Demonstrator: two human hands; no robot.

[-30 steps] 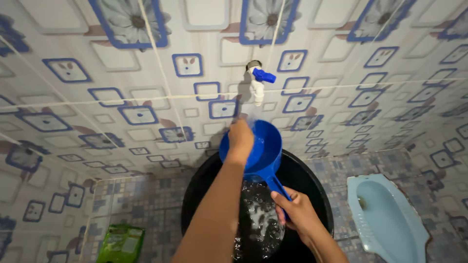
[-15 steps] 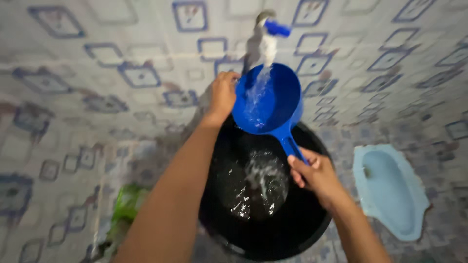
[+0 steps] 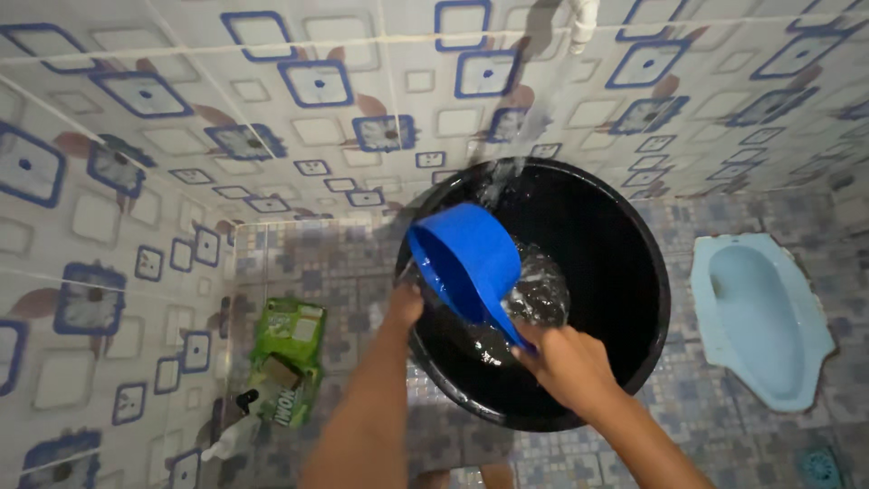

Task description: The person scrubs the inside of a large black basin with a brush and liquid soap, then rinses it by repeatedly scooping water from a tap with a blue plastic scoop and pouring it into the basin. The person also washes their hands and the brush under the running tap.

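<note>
Water splashes inside a black basin (image 3: 625, 272) at the centre of the frame as a person tips a blue dipper (image 3: 463, 258) over its near left rim. The right hand (image 3: 566, 362), lower centre, is closed around the dipper's handle, while the left hand (image 3: 405, 303) touches the underside of the blue bowl just left of the basin; its fingers are hidden behind the bowl, so their grip cannot be told. The two hands are apart, one at each end of the dipper. The dipper's bowl is tilted, its open side turned away from the camera toward the basin. A white tap spout (image 3: 583, 16) shows at the top edge, above the basin, against a wall of white tiles with blue squares. A pale blue squat toilet (image 3: 760, 317) sits in the floor at right. A green packet (image 3: 288, 358) lies on the floor at lower left, near a small bottle (image 3: 231, 435).
</note>
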